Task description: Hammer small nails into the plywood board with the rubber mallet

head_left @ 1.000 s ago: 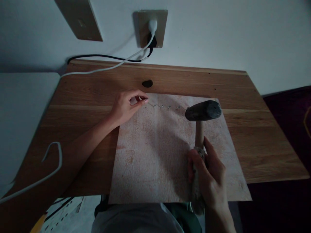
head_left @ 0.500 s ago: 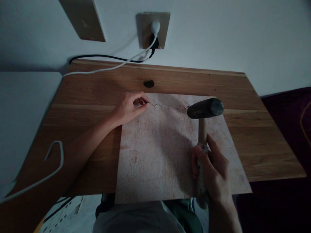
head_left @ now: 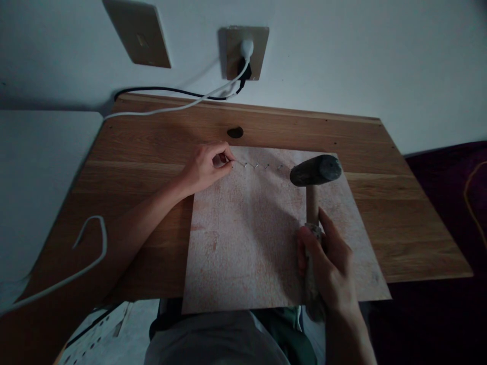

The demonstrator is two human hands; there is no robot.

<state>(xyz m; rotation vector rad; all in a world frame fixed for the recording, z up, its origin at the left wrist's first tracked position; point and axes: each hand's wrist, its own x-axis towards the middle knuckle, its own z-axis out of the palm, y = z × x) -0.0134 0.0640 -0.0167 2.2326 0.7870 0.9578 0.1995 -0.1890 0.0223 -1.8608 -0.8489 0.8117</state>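
Note:
A pale reddish board (head_left: 247, 238) lies on the wooden desk (head_left: 152, 147) in front of me. A row of several small nails (head_left: 262, 166) stands along its far edge. My left hand (head_left: 207, 167) is pinched shut at the left end of that row, at the board's far left corner, on something small I cannot make out. My right hand (head_left: 331, 268) grips the wooden handle of a hammer (head_left: 315, 171). Its dark head hovers just right of the nail row, over the board.
A white cable (head_left: 171, 107) and a black cable run from a wall socket (head_left: 245, 53) across the desk's far edge. Another white cable (head_left: 87, 253) loops over the desk's left side. A dark hole (head_left: 235, 132) sits in the desk beyond the board. A wall plate (head_left: 139, 35) is at upper left.
The hammer head has dipped slightly down and left toward the nail row. My left hand's pinch stays at the left end of the row; the view has shifted a little.

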